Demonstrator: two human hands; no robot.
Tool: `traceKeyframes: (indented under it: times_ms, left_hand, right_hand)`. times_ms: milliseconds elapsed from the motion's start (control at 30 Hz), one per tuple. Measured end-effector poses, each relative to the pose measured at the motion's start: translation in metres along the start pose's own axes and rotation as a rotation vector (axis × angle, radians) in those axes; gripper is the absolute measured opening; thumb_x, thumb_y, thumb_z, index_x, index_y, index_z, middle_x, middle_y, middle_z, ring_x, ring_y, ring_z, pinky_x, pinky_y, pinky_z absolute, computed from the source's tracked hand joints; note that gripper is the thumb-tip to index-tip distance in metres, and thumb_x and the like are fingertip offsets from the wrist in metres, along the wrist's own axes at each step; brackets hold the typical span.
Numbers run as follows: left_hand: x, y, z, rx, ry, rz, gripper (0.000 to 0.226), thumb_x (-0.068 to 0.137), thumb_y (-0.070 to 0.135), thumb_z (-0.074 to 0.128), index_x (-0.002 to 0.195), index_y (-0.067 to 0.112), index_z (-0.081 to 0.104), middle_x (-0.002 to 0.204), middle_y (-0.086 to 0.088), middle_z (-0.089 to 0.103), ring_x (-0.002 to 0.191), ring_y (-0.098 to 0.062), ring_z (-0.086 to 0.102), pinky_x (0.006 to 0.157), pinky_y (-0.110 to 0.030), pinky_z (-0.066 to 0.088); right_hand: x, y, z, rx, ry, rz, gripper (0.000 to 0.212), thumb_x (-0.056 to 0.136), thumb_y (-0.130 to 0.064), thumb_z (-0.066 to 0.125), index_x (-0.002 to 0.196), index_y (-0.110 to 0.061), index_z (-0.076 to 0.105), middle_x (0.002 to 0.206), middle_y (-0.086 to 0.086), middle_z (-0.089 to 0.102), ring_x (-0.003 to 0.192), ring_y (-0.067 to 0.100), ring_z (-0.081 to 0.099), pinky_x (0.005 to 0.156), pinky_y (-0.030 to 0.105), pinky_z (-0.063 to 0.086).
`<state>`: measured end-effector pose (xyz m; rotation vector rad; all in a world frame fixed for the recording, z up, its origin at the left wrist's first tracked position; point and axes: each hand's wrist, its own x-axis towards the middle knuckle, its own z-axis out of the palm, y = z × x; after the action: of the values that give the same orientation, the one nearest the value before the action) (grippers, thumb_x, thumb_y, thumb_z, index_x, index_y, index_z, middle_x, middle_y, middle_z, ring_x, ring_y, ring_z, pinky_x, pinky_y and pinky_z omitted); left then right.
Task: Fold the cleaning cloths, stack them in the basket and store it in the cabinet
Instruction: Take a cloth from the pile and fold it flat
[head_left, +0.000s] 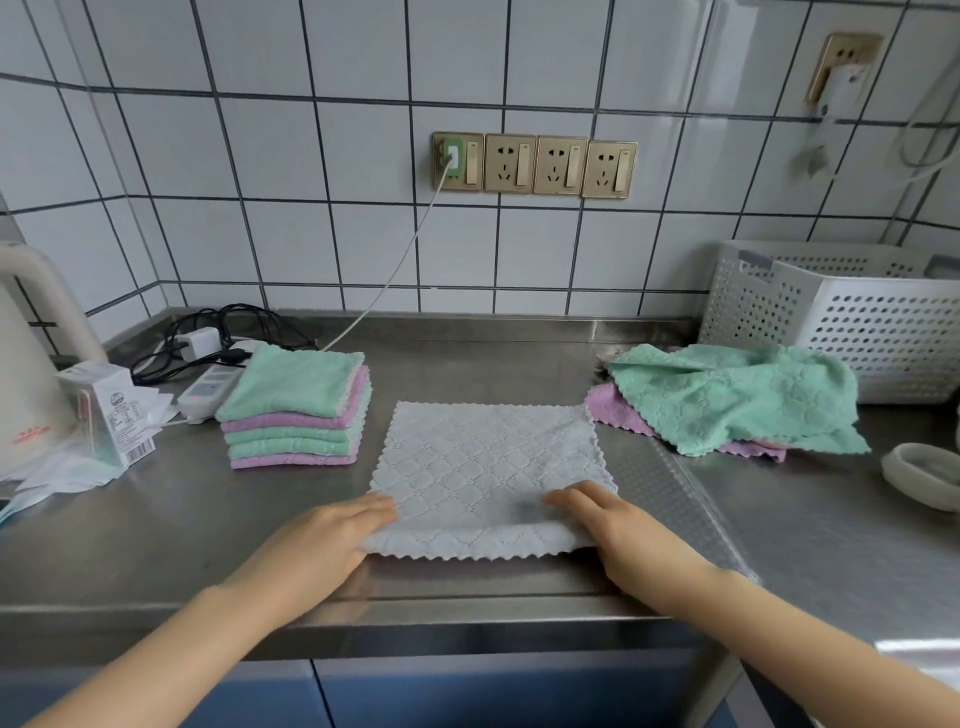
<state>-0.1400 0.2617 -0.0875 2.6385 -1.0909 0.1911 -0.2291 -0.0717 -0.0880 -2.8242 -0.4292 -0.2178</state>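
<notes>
A pale grey cloth (483, 467) lies spread flat on the steel counter (182, 530) in front of me. My left hand (327, 540) holds its near left corner, fingers on top of the fabric. My right hand (613, 525) holds the near right corner the same way. To the left stands a stack of folded green and purple cloths (296, 410). At the right a loose green cloth (737, 400) lies crumpled over a purple cloth (613, 410). Behind them stands the white perforated basket (852, 322).
A white kettle (26, 374), a small carton (109, 415) and wrappers sit at the far left. A power strip (208, 389) and black cables (228, 332) lie behind the stack. A pale dish (919, 473) rests at the right edge. Blue cabinet fronts (467, 696) run below the counter.
</notes>
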Motion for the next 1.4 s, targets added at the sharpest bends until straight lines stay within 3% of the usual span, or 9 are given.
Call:
traceKeyframes:
  times_ms: [167, 333, 467, 600, 700, 900, 1000, 1200, 1400]
  left_hand:
    - [-0.021, -0.001, -0.005, -0.136, 0.059, 0.036, 0.069, 0.074, -0.017, 0.057, 0.124, 0.031, 0.059, 0.136, 0.027, 0.042, 0.131, 0.021, 0.018, 0.104, -0.001, 0.019]
    - [-0.037, 0.001, -0.006, -0.308, 0.015, 0.004, 0.078, 0.069, -0.025, 0.052, 0.116, 0.035, 0.065, 0.116, 0.05, 0.043, 0.127, 0.022, 0.026, 0.092, 0.0, 0.033]
    - [-0.042, 0.001, -0.007, -0.367, -0.039, 0.019, 0.083, 0.071, -0.023, 0.054, 0.106, 0.052, 0.059, 0.115, 0.053, 0.043, 0.127, 0.02, 0.029, 0.098, -0.004, 0.033]
    - [-0.043, -0.002, -0.009, -0.412, -0.058, 0.011, 0.089, 0.073, -0.022, 0.055, 0.095, 0.064, 0.06, 0.117, 0.044, 0.052, 0.126, 0.016, 0.036, 0.093, -0.004, 0.037]
    - [-0.042, 0.003, -0.016, -0.521, -0.086, -0.102, 0.069, 0.078, -0.013, 0.062, 0.097, 0.053, 0.069, 0.113, 0.039, 0.057, 0.119, 0.015, 0.046, 0.089, -0.005, 0.041]
    - [-0.014, 0.016, -0.048, -0.758, -0.004, -0.199, 0.005, 0.08, 0.02, 0.073, 0.076, 0.021, 0.075, 0.076, 0.001, 0.073, 0.072, -0.005, 0.063, 0.069, -0.017, 0.045]
    - [0.027, 0.007, -0.032, -0.934, 0.189, -0.467, 0.019, 0.085, 0.022, 0.067, 0.079, 0.004, 0.068, 0.069, -0.003, 0.062, 0.069, -0.014, 0.057, 0.069, -0.029, 0.043]
    - [0.082, -0.006, 0.009, -0.768, 0.321, -0.667, 0.027, 0.078, 0.02, 0.063, 0.06, 0.013, 0.044, 0.059, -0.006, 0.036, 0.06, -0.017, 0.035, 0.057, -0.03, 0.024]
    - [0.091, -0.008, 0.02, -0.472, 0.372, -0.645, 0.039, 0.08, 0.009, 0.061, 0.056, 0.015, 0.03, 0.05, -0.002, 0.025, 0.051, -0.019, 0.024, 0.049, -0.031, 0.018]
  right_hand:
    - [-0.02, 0.007, -0.019, 0.125, 0.098, -0.027, 0.056, 0.072, 0.001, 0.049, 0.122, -0.023, 0.057, 0.119, -0.01, 0.06, 0.107, 0.011, 0.059, 0.092, 0.02, 0.044]
    - [-0.047, 0.013, -0.028, 0.087, -0.066, -0.085, 0.061, 0.066, 0.002, 0.05, 0.118, -0.029, 0.061, 0.122, -0.017, 0.06, 0.115, -0.002, 0.054, 0.096, 0.017, 0.042]
    - [-0.056, 0.019, -0.037, 0.177, -0.023, -0.077, 0.045, 0.072, 0.001, 0.058, 0.104, -0.027, 0.07, 0.113, -0.019, 0.067, 0.107, -0.006, 0.06, 0.091, 0.017, 0.048]
    - [-0.061, 0.021, -0.042, 0.315, 0.04, 0.048, 0.014, 0.082, -0.024, 0.069, 0.095, -0.028, 0.074, 0.098, -0.02, 0.071, 0.093, -0.003, 0.066, 0.082, 0.013, 0.049]
    - [-0.059, 0.017, -0.051, 0.548, 0.091, 0.173, 0.005, 0.078, -0.029, 0.072, 0.076, -0.026, 0.076, 0.075, -0.001, 0.073, 0.067, 0.005, 0.064, 0.063, 0.016, 0.047]
    - [-0.037, 0.021, -0.067, 0.916, 0.181, 0.268, 0.033, 0.078, -0.026, 0.074, 0.075, 0.005, 0.066, 0.07, 0.015, 0.065, 0.065, 0.013, 0.058, 0.063, 0.02, 0.048]
    - [0.001, 0.033, -0.062, 0.996, 0.26, 0.41, 0.02, 0.086, -0.014, 0.064, 0.077, 0.003, 0.061, 0.074, 0.011, 0.057, 0.07, 0.016, 0.054, 0.066, 0.024, 0.049]
    - [0.066, 0.06, -0.021, 0.688, 0.359, 0.714, 0.029, 0.086, -0.018, 0.067, 0.063, -0.007, 0.054, 0.049, 0.003, 0.035, 0.043, 0.013, 0.031, 0.039, 0.019, 0.026]
    - [0.077, 0.067, -0.005, 0.476, 0.36, 0.832, 0.037, 0.086, -0.03, 0.064, 0.055, -0.012, 0.054, 0.045, 0.001, 0.043, 0.042, 0.016, 0.038, 0.044, 0.023, 0.029]
